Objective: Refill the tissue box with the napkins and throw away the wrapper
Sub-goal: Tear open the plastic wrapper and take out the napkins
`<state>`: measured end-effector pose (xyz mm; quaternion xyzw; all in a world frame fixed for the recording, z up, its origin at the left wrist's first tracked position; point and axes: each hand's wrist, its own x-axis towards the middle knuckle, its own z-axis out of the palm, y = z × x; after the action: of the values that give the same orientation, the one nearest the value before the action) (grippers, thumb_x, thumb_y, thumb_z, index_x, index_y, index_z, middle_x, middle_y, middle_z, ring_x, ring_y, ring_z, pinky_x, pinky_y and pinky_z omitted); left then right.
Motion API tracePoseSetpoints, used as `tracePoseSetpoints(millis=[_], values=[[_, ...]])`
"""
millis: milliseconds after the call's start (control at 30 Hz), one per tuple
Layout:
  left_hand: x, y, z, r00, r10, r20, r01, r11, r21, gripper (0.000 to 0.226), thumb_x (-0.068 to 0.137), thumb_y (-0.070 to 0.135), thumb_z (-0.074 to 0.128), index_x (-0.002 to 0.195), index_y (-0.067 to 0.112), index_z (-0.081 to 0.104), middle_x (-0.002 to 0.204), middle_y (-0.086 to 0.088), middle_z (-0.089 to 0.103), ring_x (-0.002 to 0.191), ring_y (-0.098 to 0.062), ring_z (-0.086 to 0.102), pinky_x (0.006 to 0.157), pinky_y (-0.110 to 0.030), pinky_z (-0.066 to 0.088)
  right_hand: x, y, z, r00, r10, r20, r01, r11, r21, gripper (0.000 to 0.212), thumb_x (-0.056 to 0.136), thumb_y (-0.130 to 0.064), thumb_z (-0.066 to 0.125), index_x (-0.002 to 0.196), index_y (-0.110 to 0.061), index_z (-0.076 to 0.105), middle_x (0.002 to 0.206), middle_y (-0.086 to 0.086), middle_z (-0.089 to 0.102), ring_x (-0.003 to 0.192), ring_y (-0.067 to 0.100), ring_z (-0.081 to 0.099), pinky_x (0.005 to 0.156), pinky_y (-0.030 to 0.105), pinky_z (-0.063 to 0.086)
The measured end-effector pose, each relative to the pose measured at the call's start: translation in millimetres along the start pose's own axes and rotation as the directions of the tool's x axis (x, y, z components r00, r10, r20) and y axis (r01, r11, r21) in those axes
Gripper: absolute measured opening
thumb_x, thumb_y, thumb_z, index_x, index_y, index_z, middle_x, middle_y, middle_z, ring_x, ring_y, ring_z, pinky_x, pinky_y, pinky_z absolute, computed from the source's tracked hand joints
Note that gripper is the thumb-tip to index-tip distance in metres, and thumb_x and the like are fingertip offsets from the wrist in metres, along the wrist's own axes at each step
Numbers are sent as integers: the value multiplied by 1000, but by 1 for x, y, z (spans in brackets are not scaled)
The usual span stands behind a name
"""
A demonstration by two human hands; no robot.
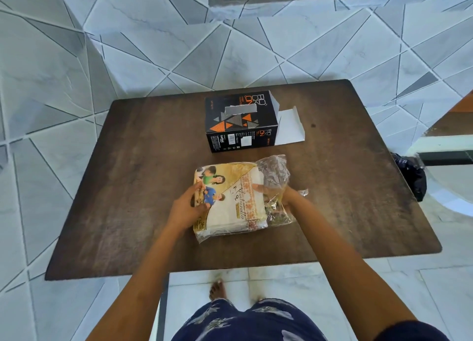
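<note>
Head, brn table [143, 187], tissue box [238, 120], tile floor [153, 33]

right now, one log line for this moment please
stage: unwrapping | left hand: grips pack | right hand: at open end of wrapper | box: flap open, on table

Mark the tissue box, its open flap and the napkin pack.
tissue box [238, 122]: head view, top face below the slot.
open flap [289, 128]: head view, white inner side.
napkin pack [235, 205]: head view, printed front of wrapper.
</note>
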<state>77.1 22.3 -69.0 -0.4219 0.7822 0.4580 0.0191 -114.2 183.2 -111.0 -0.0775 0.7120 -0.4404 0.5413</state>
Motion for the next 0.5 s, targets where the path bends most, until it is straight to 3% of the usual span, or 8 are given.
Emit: tracePoseSetpoints(millis=[67,100,200,267,333,433,500], values=[[1,-1,0,1000,7,3,-7,1000,-7,65,84,19,64,141,24,33,139,-7,50,121,-25,53,97,-41,47,-15,-13,14,999,-24,23,24,999,-28,62,83,-40,61,130,-3,44,132,12,50,123,34,48,95,40,47],[1,-1,0,1000,11,5,-11,1000,-8,65,84,19,65,141,24,33,139,-7,50,121,-25,53,96,-41,47,-12,-12,17,998,-38,54,40,999,-37,62,85,-41,57,132,-3,42,135,14,48,125,32,46,100,43,43],[3,-4,0,1000,16,7,-16,1000,0,65,84,19,65,141,24,34,140,-7,49,123,-25,52,96,-41,48,-22,-15,22,999,53,-6,-53,998,22,81,69,-51,72,129,-4,45,125,3,52,119,26,50,99,39,42],[5,-7,0,999,35,-1,-35,999,-6,63,85,19,64,140,24,34,139,-5,49,123,-25,51,95,-41,47,-41,-24,28,996,80,-41,-77,995,57,61,82,-36,64,130,-3,45,128,9,51,124,31,48,97,37,41],[6,-9,1,999,3,-32,-8,987,-159,57,87,18,61,139,23,36,135,-4,51,121,-25,52,91,-40,49,-35,-17,27,994,80,-69,-72,991,114,52,88,-30,56,131,-3,45,137,16,48,128,32,45,97,37,40],[4,-11,-2,972,-234,-31,189,847,-497,44,92,19,53,135,18,39,117,-5,55,103,-23,57,76,-35,51,-35,-14,29,995,88,-46,-76,975,208,54,86,-34,58,130,-6,45,138,15,47,126,31,46,85,32,43],[6,-15,-5,947,-319,38,290,797,-529,30,93,20,51,121,9,51,101,-6,62,87,-21,59,70,-32,49,-33,-12,31,995,104,-9,-99,966,239,56,84,-30,63,131,-6,44,132,9,50,125,31,47,72,28,47]])
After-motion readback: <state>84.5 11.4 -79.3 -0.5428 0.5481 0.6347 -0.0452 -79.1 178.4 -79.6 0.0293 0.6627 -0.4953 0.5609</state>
